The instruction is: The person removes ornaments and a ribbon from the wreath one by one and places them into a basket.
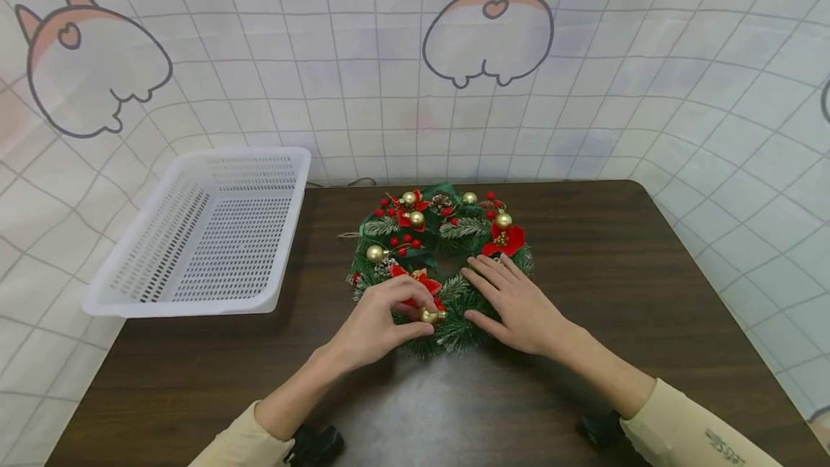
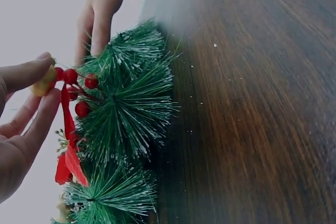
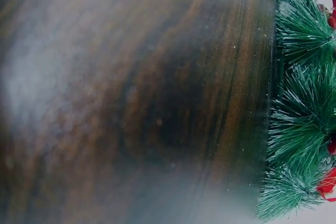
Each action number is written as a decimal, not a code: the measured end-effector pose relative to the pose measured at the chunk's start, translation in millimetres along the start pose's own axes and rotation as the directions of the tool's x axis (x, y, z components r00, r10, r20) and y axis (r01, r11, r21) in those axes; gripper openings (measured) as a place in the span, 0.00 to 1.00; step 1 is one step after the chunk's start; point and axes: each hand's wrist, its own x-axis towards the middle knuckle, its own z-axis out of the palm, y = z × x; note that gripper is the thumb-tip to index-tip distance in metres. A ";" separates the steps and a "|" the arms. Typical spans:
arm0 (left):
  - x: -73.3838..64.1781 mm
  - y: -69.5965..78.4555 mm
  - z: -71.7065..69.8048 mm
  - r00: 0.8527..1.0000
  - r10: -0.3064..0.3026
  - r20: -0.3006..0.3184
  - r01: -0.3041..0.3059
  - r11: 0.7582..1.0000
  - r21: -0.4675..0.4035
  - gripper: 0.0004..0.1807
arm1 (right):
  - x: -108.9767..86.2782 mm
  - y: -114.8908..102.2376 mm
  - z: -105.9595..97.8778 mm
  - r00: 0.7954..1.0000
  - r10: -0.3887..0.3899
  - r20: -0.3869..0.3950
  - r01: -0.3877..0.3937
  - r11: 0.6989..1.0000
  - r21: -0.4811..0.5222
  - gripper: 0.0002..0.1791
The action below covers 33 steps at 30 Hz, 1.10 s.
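A green Christmas wreath [image 1: 463, 301] lies flat on the dark wooden table, dressed with red flowers, red berries, pine cones and gold balls. At its near left part my left hand [image 1: 382, 319] pinches a small gold ball ornament [image 1: 429, 316] between thumb and fingers. The left wrist view shows the same gold ball [image 2: 44, 82] beside red berries [image 2: 70, 76]. My right hand [image 1: 519, 305] rests on the wreath's right side, fingers spread, near a red flower [image 1: 504, 240]. In the right wrist view only the wreath's edge [image 3: 302, 114] shows, without the hand.
A white plastic basket [image 1: 275, 265] with slotted sides stands left of the wreath, on the table's left edge. The dark wood tabletop [image 1: 622, 258] reaches back to a curtain [image 1: 369, 121] with a grid pattern and cartoon animals.
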 end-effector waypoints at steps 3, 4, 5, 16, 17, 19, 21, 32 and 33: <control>2.8 1.2 0.8 0.999 -0.012 -0.034 0.013 1.000 0.006 0.13 | 0.1 1.5 -1.1 1.000 0.005 0.003 -0.005 1.000 -0.007 0.39; 2.0 0.7 0.8 0.999 -0.017 -0.047 0.017 1.000 0.007 0.13 | 0.4 1.1 -0.1 1.000 0.004 0.003 -0.004 1.000 -0.009 0.39; 2.1 0.7 1.1 0.998 -0.021 -0.059 0.021 1.000 0.010 0.13 | 0.3 1.1 0.0 1.000 0.004 0.003 -0.004 1.000 -0.009 0.39; 1.3 7.2 -4.0 0.993 -0.010 -0.120 0.006 0.999 -0.041 0.15 | 0.4 1.1 -0.5 1.000 -0.005 0.000 0.005 1.000 -0.001 0.39; 0.9 9.0 -5.9 0.992 -0.011 -0.124 0.006 0.999 -0.040 0.15 | 0.6 1.3 -0.2 1.000 -0.007 0.001 0.007 1.000 -0.002 0.39; 0.9 12.5 -10.2 0.991 -0.007 -0.131 0.002 0.999 -0.035 0.15 | 0.7 1.8 0.0 1.000 -0.010 0.000 0.010 1.000 -0.007 0.39; 1.5 16.0 -15.5 0.990 -0.002 -0.141 -0.002 1.000 -0.029 0.15 | 0.9 2.3 -0.1 1.000 -0.011 -0.001 0.011 1.000 -0.016 0.39; 7.6 22.9 -54.4 0.978 0.068 -0.195 -0.079 0.996 -0.051 0.16 | -0.9 1.3 0.1 1.000 0.001 0.002 -0.001 1.000 -0.005 0.38; 8.1 22.4 -58.1 0.977 0.073 -0.200 -0.085 0.995 -0.053 0.16 | -1.6 1.1 0.2 1.000 0.004 -0.001 -0.004 1.000 -0.003 0.38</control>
